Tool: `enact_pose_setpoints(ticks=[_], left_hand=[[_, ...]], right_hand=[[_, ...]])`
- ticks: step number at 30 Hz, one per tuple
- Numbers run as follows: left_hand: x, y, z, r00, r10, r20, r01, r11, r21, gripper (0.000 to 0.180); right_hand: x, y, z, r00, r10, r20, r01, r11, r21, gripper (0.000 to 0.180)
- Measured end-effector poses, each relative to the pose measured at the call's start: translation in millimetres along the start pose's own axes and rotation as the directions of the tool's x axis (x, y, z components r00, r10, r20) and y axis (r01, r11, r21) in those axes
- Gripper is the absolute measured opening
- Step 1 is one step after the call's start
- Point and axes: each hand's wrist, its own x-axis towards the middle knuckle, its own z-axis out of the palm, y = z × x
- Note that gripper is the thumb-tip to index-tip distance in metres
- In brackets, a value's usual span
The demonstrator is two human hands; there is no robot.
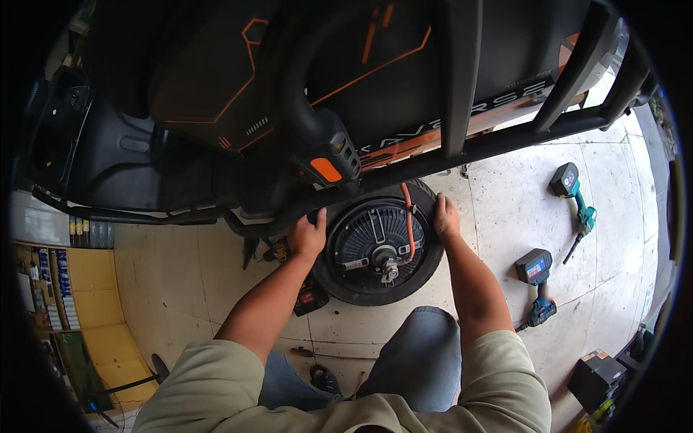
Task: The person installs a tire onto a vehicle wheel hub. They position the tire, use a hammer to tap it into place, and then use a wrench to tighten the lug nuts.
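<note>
A black hub-motor wheel [369, 225] with a rubber tyre lies side-on in front of me, its metal axle and nut facing up. An orange cable [410, 224] runs from near the axle up over the tyre. My left hand [309, 234] grips the tyre's left edge, thumb pointing up. On the opposite edge my right hand [446, 218] presses against the tyre, thumb raised and the other fingers mostly hidden. Just beyond the wheel, the black and orange body of a vehicle [361, 65] with a dark tube frame [498, 144] hangs over its far rim.
Right of the wheel lie a green cordless tool [582, 209] and a blue cordless power tool [541, 292]. Another battery tool [310, 297] sits partly under the tyre's left. A screwdriver [302, 352] lies near my foot. Shelves [90, 289] stand left, a dark box [598, 375] lower right.
</note>
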Motion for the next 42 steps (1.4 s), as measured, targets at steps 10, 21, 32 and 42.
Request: enact_pose_setpoints(ticks=[10,21,32,42], left_hand=[[19,23,-5,0.965,-0.245,0.091,0.23,0.962,0.149,0.061],[-1,-1,7,0.999,0.001,-0.033,0.001,0.998,0.063,0.039],[10,19,0,0.978,-0.199,0.063,0.193,0.977,0.088,0.066],[-85,-42,25,0.967,-0.248,-0.062,0.2,0.885,-0.42,0.067]], right_hand=[[11,-27,-13,0.99,0.094,0.107,-0.088,0.994,-0.059,0.069],[79,-23,30,0.858,-0.443,0.26,0.511,0.79,-0.339,0.04],[60,-61,1,0.949,-0.309,0.059,0.304,0.95,0.071,0.056],[-130,104,30,0.878,0.407,-0.251,-0.324,0.892,0.315,0.063]])
